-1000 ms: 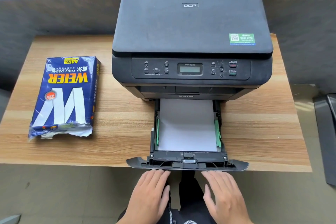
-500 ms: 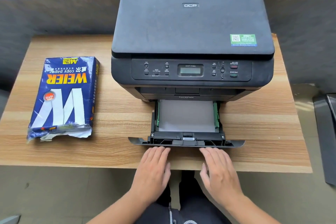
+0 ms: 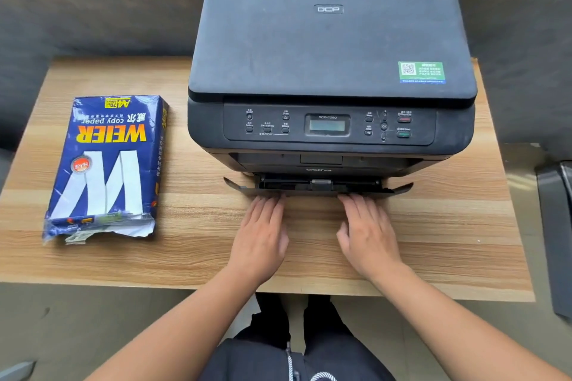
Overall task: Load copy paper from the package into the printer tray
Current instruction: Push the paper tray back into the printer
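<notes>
Both flat hands (image 3: 312, 235) against the nearly closed printer tray (image 3: 318, 187).

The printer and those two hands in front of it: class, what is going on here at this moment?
A person has both hands flat against the front of the paper tray, the left hand and the right hand side by side. The tray is almost fully inside the black printer, with only its front lip showing. The blue copy paper package, torn open at its near end, lies untouched on the wooden table to the left.
</notes>
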`<act>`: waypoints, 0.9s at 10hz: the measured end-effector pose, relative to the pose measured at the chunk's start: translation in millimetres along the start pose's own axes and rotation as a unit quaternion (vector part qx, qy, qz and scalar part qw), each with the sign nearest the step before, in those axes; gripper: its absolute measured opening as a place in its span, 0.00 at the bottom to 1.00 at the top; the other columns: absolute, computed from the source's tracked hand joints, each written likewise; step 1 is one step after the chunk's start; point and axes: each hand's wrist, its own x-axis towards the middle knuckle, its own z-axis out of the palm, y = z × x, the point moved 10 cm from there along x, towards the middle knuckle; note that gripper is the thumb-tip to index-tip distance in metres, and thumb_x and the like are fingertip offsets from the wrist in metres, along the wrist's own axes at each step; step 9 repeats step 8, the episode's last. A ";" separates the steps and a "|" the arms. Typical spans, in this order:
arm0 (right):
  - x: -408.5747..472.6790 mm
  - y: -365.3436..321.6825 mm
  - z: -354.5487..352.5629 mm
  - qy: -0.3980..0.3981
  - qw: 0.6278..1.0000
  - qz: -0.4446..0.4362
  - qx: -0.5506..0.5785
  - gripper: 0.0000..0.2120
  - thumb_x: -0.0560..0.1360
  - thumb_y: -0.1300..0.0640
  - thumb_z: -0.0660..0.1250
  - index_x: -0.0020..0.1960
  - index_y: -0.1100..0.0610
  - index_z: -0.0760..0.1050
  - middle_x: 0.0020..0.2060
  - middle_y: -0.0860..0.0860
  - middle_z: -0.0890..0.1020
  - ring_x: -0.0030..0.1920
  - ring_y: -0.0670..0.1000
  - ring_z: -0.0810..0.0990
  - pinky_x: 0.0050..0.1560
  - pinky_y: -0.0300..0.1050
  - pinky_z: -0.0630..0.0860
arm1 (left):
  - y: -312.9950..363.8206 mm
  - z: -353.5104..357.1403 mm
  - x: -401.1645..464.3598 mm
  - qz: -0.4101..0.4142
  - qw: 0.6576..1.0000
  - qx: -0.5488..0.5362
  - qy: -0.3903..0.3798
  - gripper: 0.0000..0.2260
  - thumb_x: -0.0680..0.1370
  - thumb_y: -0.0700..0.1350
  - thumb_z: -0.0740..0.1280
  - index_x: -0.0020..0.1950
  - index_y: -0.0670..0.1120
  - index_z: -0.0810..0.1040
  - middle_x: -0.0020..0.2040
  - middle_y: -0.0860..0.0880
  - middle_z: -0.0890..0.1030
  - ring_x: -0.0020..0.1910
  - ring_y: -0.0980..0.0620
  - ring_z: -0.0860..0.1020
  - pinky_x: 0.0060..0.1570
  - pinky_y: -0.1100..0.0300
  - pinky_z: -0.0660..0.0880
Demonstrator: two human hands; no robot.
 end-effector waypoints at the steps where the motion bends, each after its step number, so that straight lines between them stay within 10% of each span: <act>1: 12.0 1.3 0.7 -0.017 1.000 0.014 -0.004 0.21 0.69 0.59 0.66 0.62 0.62 0.77 0.53 0.59 0.82 0.53 0.62 0.80 0.53 0.57 0.79 | -0.9 -0.8 11.6 -0.002 1.000 -0.007 -0.007 0.25 0.74 0.44 0.64 0.70 0.40 0.68 0.63 0.42 0.76 0.64 0.41 0.72 0.71 0.47 0.65; 9: 33.3 4.6 9.2 -0.128 0.988 0.077 0.026 0.32 0.72 0.56 0.65 0.75 0.57 0.64 0.69 0.56 0.71 0.66 0.61 0.72 0.70 0.55 0.68 | -16.9 -8.2 42.4 -0.062 0.998 -0.019 0.001 0.26 0.73 0.46 0.66 0.70 0.38 0.68 0.64 0.38 0.74 0.64 0.37 0.70 0.69 0.46 0.67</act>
